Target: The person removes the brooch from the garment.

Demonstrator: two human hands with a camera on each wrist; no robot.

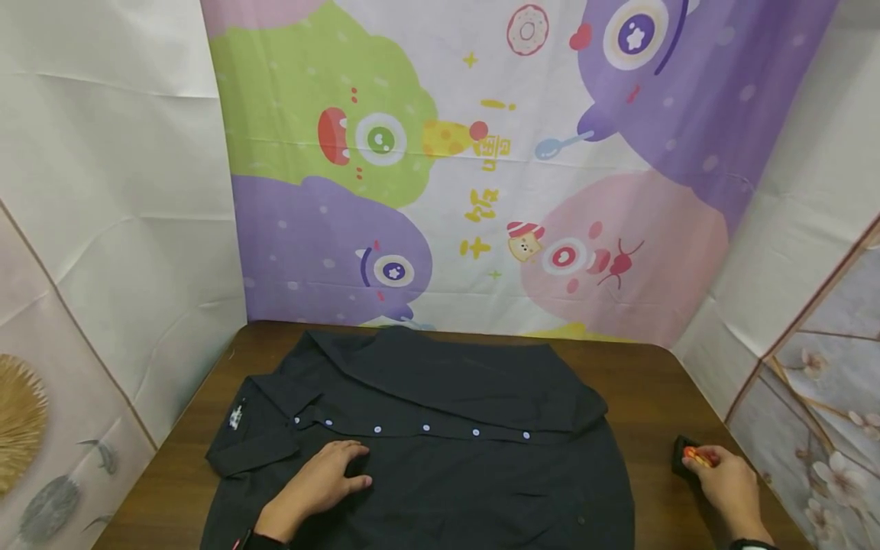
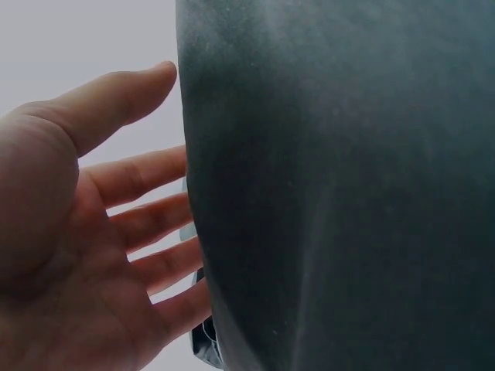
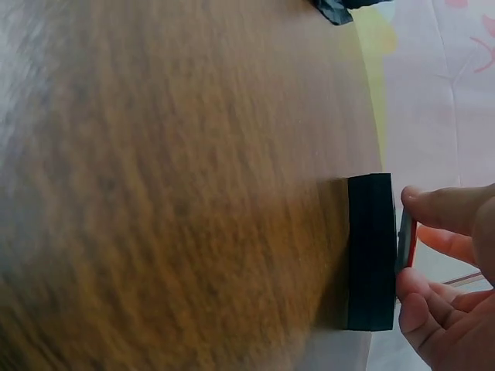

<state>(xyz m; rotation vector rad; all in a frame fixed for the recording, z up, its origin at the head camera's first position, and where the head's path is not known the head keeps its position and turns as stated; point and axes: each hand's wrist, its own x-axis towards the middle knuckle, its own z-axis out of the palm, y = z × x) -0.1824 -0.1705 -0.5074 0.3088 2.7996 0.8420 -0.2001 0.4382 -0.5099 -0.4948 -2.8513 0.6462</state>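
A black shirt (image 1: 426, 473) with a row of pale buttons lies spread on the table. My left hand (image 1: 321, 481) is over its left part, thumb apart from loosely extended fingers. In the left wrist view, dark cloth (image 2: 340, 185) hides the fingertips of that hand (image 2: 108, 224); I cannot tell if they press on it. Off to the right, my right hand (image 1: 732, 489) pinches a small, flat red-orange and yellow piece (image 1: 697, 457), red-edged in the right wrist view. It is at the top of a small black box (image 3: 371, 251) on the table.
The brown wooden table (image 1: 660, 397) has its right edge close beyond the box. A cartoon-printed cloth (image 1: 481, 168) hangs behind the far edge. White sheets hang at both sides. A white patch (image 1: 236, 417) marks the shirt's left sleeve.
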